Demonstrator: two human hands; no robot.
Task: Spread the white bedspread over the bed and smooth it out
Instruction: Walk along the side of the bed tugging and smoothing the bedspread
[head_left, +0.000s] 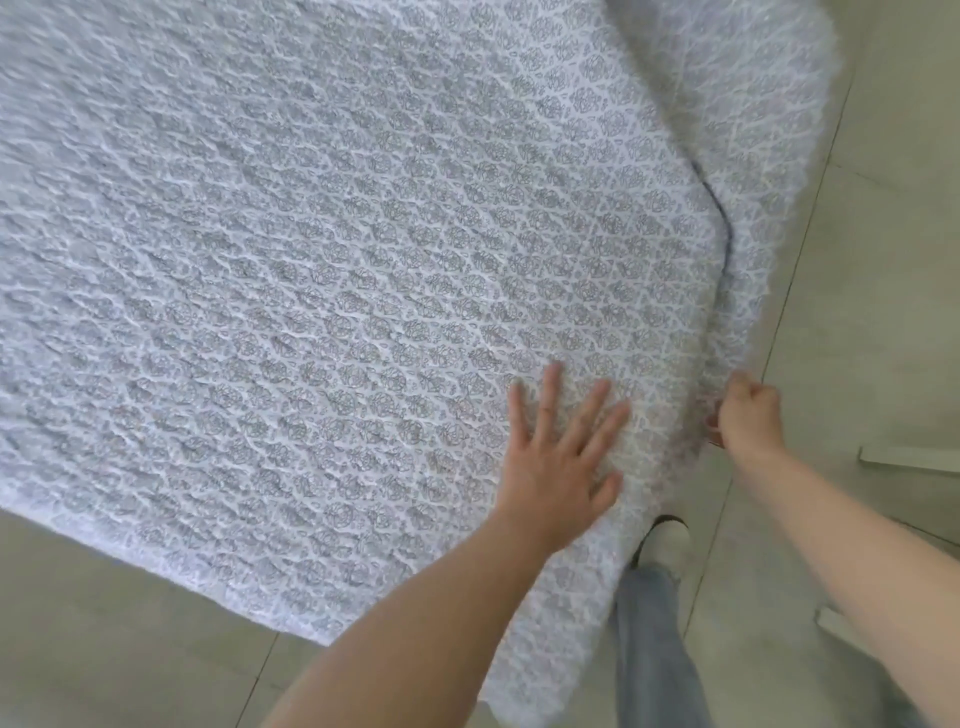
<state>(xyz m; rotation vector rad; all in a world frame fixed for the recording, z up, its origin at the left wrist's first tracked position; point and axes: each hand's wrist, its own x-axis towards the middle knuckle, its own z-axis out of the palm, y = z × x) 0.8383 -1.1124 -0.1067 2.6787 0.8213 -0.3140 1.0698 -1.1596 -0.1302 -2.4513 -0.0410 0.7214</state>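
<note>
Left hand (558, 457) presses flat on the bedspread (337, 270); right hand (748, 413) grips its hanging edge (2 hands apart). Tugging hard could skew it.

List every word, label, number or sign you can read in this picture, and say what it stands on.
None: no readable text anywhere.
The bedspread bears only a printed flower pattern, no letters.
The left hand, right hand, floor and shoe show no writing.

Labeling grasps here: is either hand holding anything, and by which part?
The right hand grips the bedspread at its hanging side edge. The left hand lies flat on top, holding nothing.
</note>
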